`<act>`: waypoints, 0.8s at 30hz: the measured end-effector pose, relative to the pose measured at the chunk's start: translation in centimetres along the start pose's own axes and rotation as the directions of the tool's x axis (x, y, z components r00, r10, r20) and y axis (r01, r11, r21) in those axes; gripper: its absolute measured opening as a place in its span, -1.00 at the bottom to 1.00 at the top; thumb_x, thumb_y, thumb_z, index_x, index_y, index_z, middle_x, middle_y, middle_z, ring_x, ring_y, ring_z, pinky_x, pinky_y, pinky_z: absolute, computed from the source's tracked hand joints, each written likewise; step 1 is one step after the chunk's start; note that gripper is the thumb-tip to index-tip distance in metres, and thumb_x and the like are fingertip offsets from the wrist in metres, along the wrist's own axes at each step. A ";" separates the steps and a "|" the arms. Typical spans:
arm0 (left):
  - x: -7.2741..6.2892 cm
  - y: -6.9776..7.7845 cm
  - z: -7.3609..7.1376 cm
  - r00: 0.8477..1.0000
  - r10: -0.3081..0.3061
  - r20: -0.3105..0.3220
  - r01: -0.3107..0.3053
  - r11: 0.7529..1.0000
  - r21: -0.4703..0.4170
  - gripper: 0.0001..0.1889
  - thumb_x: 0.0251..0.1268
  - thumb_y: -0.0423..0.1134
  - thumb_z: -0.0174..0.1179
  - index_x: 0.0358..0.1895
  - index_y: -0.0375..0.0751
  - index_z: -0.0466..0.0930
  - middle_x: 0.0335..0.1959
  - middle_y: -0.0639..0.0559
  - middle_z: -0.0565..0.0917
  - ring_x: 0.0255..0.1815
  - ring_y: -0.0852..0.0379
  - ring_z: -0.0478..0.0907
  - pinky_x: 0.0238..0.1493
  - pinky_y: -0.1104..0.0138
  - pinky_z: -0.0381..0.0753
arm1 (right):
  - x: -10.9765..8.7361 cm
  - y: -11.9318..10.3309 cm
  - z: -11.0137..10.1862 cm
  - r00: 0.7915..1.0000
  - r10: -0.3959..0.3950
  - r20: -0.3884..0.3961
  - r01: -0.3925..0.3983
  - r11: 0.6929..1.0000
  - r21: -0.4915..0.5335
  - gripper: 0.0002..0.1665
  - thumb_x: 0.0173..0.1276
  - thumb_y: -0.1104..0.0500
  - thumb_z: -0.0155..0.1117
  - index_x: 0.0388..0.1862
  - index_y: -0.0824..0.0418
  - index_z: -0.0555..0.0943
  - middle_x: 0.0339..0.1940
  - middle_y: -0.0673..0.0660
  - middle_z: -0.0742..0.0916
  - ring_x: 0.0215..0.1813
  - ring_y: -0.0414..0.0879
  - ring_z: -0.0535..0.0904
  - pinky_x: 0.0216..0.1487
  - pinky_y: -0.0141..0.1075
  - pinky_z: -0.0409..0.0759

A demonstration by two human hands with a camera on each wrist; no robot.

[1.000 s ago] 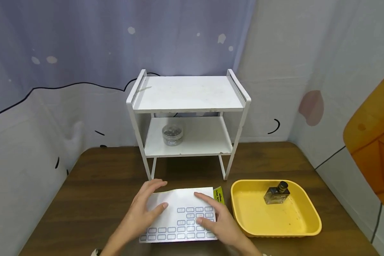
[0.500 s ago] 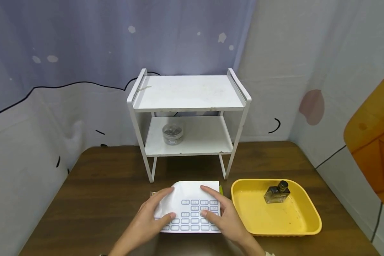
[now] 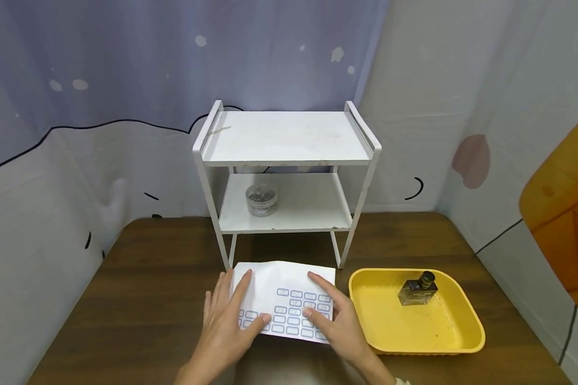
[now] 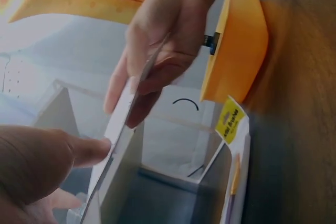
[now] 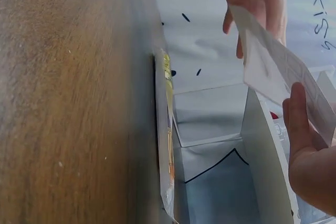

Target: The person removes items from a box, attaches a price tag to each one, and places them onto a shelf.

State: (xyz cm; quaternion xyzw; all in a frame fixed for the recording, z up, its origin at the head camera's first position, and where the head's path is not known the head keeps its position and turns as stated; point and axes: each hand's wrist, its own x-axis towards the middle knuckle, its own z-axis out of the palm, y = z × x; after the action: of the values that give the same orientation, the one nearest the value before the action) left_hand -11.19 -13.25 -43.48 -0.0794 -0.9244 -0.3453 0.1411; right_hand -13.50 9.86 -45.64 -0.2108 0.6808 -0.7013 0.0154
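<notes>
Both hands hold a white sheet of blue-bordered sticker labels [image 3: 265, 280], raised and tilted over the table's front middle. My left hand [image 3: 223, 326] grips its left side, thumb on the label face, with some fingers below the sheet in the right wrist view. On the right edge, my right hand [image 3: 337, 323] pinches it between thumb and fingers. Seen edge-on in the left wrist view, the sheet [image 4: 124, 111] looks slightly bent. Beneath lies a flat clear pack of artist brushes [image 4: 239, 166] with a yellow-green card, mostly hidden by the sheet in the head view.
To the right stands a yellow tray [image 3: 428, 350] holding a small dark square bottle with a black cap [image 3: 418, 293]. Behind the hands is a white two-tier shelf [image 3: 289, 136]; a round clear tub [image 3: 261, 200] sits on its lower tier. Patterned curtains hang behind the wooden table [image 3: 149, 299].
The sheet has risen off the brush pack and shifted away and right, and it is now tilted. Both hands moved with it, the left one turning so its fingers spread along the left edge.
</notes>
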 end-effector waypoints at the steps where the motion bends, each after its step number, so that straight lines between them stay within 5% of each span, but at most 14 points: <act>1: 0.0 0.1 0.1 1.000 -0.007 0.002 0.007 1.000 0.002 -0.12 0.05 -0.08 0.49 0.47 -0.18 0.31 0.51 -0.46 0.18 0.54 -0.44 0.07 0.38 -0.44 -0.06 | 0.0 0.0 0.1 1.000 0.003 -0.020 -0.003 1.000 -0.005 -0.25 0.33 0.45 0.25 0.49 0.36 0.28 0.06 0.59 0.63 -0.16 -0.20 0.77 -0.28 -0.12 0.73; 8: -0.2 0.1 0.6 0.993 -0.055 0.101 0.070 0.986 -0.154 -0.01 0.15 0.00 0.43 0.56 -0.25 0.07 0.52 -0.43 0.19 0.49 -0.47 0.17 0.36 -0.34 0.19 | -0.1 0.2 0.4 0.999 -0.033 -0.036 0.034 0.999 0.019 -0.25 0.32 0.48 0.23 0.48 0.40 0.27 0.08 0.62 0.62 -0.09 -0.20 0.76 -0.25 -0.10 0.72; 12: 0.1 -0.2 0.7 0.994 -0.047 0.102 0.075 0.955 -0.286 -0.09 0.17 -0.15 0.44 0.54 -0.26 0.12 0.45 -0.33 0.35 0.19 -0.18 0.53 0.19 -0.01 0.53 | -0.1 0.3 0.3 0.999 -0.034 -0.037 0.035 0.999 0.027 -0.26 0.32 0.48 0.24 0.48 0.40 0.28 0.08 0.62 0.61 -0.09 -0.19 0.76 -0.25 -0.10 0.72; 14: 0.5 -0.5 0.6 0.994 -0.043 0.104 0.078 0.932 -0.355 -0.12 0.13 -0.26 0.45 0.51 -0.24 0.18 0.37 -0.31 0.44 -0.03 0.05 0.54 0.00 0.21 0.58 | -0.1 0.3 0.2 0.999 -0.026 -0.032 0.027 0.999 0.032 -0.26 0.32 0.48 0.24 0.47 0.39 0.28 0.07 0.62 0.61 -0.11 -0.18 0.77 -0.26 -0.09 0.72; 17: 1.2 -1.0 0.3 0.981 -0.035 0.193 0.133 0.842 -0.523 -0.13 0.10 -0.42 0.41 0.50 -0.20 0.18 0.17 -0.36 0.55 -0.22 0.18 0.57 -0.22 0.37 0.60 | -0.1 0.1 0.1 1.000 -0.013 -0.007 0.013 0.999 0.030 -0.26 0.33 0.46 0.25 0.48 0.37 0.29 0.06 0.61 0.62 -0.14 -0.18 0.77 -0.28 -0.08 0.72; 21: 2.1 -1.9 0.0 0.928 0.017 0.373 0.271 0.656 -0.705 -0.07 0.09 -0.54 0.32 0.55 -0.22 0.05 -0.06 -0.43 0.64 -0.27 0.14 0.72 -0.25 0.31 0.71 | -0.1 0.0 0.0 0.999 -0.014 0.029 0.014 1.000 0.005 -0.28 0.34 0.44 0.25 0.47 0.36 0.30 0.05 0.59 0.63 -0.15 -0.19 0.77 -0.29 -0.10 0.72; 24: 2.4 -2.4 -0.1 0.892 0.064 0.447 0.328 0.589 -0.739 -0.05 0.11 -0.54 0.29 0.57 -0.24 0.00 -0.10 -0.44 0.68 -0.25 0.12 0.75 -0.20 0.29 0.72 | -0.1 0.0 0.0 0.999 -0.018 0.047 0.018 1.000 -0.008 -0.29 0.34 0.44 0.25 0.46 0.37 0.31 0.06 0.57 0.64 -0.14 -0.19 0.77 -0.28 -0.12 0.73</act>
State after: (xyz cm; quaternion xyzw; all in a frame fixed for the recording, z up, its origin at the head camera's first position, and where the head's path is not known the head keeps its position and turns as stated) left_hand -14.07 -14.99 -44.17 -0.1367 -0.6813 -0.7048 -0.1427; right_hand -13.44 9.89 -45.65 -0.2335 0.6814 -0.6932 0.0243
